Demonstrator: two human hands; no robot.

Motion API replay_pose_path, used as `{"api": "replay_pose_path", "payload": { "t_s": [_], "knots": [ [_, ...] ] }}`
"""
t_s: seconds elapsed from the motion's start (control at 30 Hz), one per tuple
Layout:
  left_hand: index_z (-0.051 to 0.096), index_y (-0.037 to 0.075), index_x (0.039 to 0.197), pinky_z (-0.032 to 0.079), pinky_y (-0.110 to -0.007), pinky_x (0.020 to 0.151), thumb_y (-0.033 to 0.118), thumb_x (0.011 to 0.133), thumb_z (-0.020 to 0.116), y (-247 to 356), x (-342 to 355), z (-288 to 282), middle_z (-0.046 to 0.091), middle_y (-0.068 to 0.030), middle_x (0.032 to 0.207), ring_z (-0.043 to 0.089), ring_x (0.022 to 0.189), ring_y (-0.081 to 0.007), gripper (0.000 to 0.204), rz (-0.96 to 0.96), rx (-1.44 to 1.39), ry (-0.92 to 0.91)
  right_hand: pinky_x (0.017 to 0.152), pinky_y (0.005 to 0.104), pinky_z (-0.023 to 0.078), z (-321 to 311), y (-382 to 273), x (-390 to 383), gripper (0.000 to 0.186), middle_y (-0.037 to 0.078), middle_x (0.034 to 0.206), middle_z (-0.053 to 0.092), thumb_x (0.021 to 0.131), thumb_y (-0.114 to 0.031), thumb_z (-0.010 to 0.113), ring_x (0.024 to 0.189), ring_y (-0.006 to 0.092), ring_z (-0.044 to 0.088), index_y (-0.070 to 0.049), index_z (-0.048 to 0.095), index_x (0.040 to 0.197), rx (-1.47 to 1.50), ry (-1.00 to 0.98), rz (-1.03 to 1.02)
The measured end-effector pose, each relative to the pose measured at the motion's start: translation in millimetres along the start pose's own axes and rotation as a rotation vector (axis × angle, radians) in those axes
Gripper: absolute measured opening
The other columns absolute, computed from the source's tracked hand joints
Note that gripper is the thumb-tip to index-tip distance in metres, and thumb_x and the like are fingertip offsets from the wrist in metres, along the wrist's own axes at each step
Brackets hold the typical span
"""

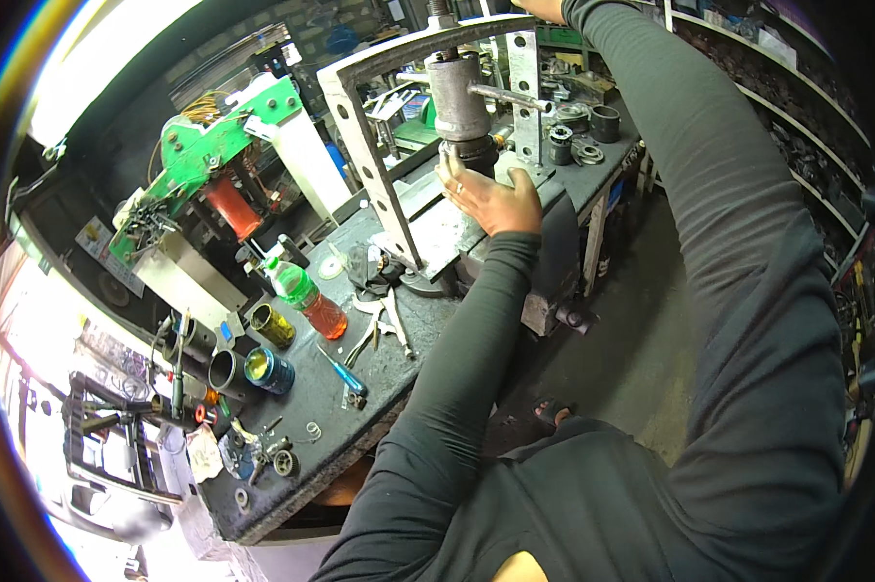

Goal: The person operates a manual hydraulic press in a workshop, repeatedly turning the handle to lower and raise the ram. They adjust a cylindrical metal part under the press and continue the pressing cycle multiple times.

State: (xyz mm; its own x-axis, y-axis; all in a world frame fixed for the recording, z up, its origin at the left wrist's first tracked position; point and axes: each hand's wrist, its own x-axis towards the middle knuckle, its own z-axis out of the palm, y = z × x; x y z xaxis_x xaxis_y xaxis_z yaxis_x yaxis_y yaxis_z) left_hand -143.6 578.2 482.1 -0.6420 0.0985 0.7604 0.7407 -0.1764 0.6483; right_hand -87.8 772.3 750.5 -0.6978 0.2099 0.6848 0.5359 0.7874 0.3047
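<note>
A steel press frame (365,155) with drilled uprights stands on the dark workbench. In its middle hangs a grey metal cylinder (457,95) with a crossbar handle (515,98), below a threaded screw (440,10). Under the cylinder sits a dark ringed metal part (477,152). My left hand (496,202) is cupped round this part from the near side, its fingers to the left and its thumb to the right. My right arm stretches up to the top edge, where only a sliver of my right hand (544,8) shows; its fingers are out of the picture.
On the bench (379,388) are a bottle of red liquid (307,299), locking pliers (391,320), a blue-handled screwdriver (343,371) and open cans (272,325). Metal rings (604,124) lie beyond the press. A green press (205,150) stands left; parts shelves (806,145) line the right.
</note>
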Motion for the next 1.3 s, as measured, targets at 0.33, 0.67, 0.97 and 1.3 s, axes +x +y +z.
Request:
{"api": "replay_pose_path", "payload": {
  "t_s": [0.33,0.67,0.97,1.3],
  "knots": [
    [0.043,0.006,0.117,0.048,-0.051,0.093,0.028,0.088,0.058,31,80,-175,0.045,-0.0241,0.125,0.051,0.117,-0.0407,0.039,0.575,-0.778,0.024,0.075,0.0474,0.049,-15,-35,-37,0.046,0.019,0.083,0.066,0.092,-0.048,0.048,0.084,0.0382,0.064,-0.006,0.064,0.095,0.044,0.228,0.098],
    [0.051,0.001,0.123,0.048,-0.042,0.093,0.019,0.094,0.048,-48,253,-141,0.06,-0.0189,0.117,0.062,0.104,-0.0308,0.034,0.164,-0.228,-0.43,0.065,0.0411,0.048,35,13,31,0.032,0.018,0.076,0.063,0.088,-0.033,0.061,0.073,0.0355,0.062,-0.001,0.062,0.093,0.337,0.394,-0.3],
    [0.052,0.001,0.125,0.046,-0.042,0.096,0.016,0.092,0.052,-68,269,-64,0.059,-0.019,0.121,0.06,0.109,-0.0305,0.036,0.139,0.116,-0.967,0.083,0.0411,0.051,43,14,121,0.025,0.016,0.096,0.069,0.082,-0.029,0.064,0.092,0.0331,0.065,-0.008,0.071,0.093,0.391,0.091,-0.543],
    [0.054,0.002,0.127,0.043,-0.042,0.101,0.014,0.09,0.057,-96,242,-43,0.058,-0.0192,0.126,0.057,0.114,-0.0302,0.038,0.345,0.396,-1.142,0.071,0.0488,0.05,69,7,125,0.017,0.012,0.082,0.068,0.08,-0.027,0.064,0.08,0.0353,0.065,-0.013,0.065,0.087,0.06,0.356,-0.531]
  ]
}}
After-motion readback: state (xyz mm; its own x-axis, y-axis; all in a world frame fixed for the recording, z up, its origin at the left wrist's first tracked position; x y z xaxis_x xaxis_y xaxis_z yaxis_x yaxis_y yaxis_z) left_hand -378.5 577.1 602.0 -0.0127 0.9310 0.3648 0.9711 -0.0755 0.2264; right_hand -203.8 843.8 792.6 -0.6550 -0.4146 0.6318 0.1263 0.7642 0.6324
